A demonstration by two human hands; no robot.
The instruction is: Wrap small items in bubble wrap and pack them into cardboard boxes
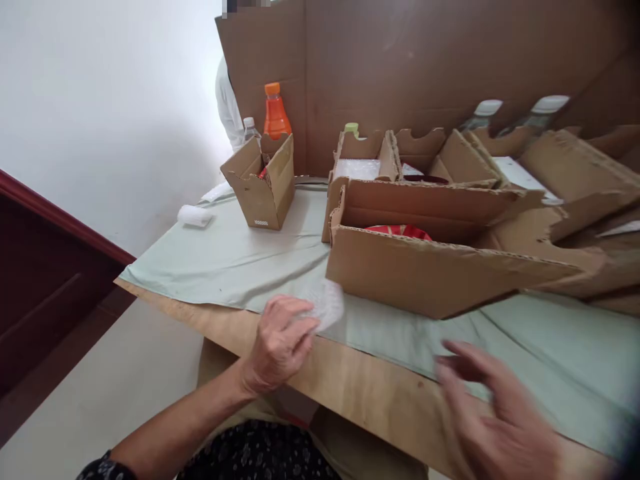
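Observation:
Near the front edge of the table, my left hand [280, 343] is closed around one end of a small wrapped bundle of whitish bubble wrap [327, 307]. What lies inside the wrap, if anything, I cannot make out. My right hand [500, 407] hovers at the lower right, smeared by motion, with thumb and fingers apart and nothing visible between them. Just beyond both hands stands a long open cardboard box [400, 270] with a red package [400, 231] inside.
Behind are more cut-open cardboard boxes, one with bubble wrap [357, 169]. A smaller box [267, 190] stands left, near a white roll [194, 216]. An orange bottle [277, 113] and clear bottles stand behind against a tall cardboard panel [380, 60]. Green cloth [200, 267] covers the table.

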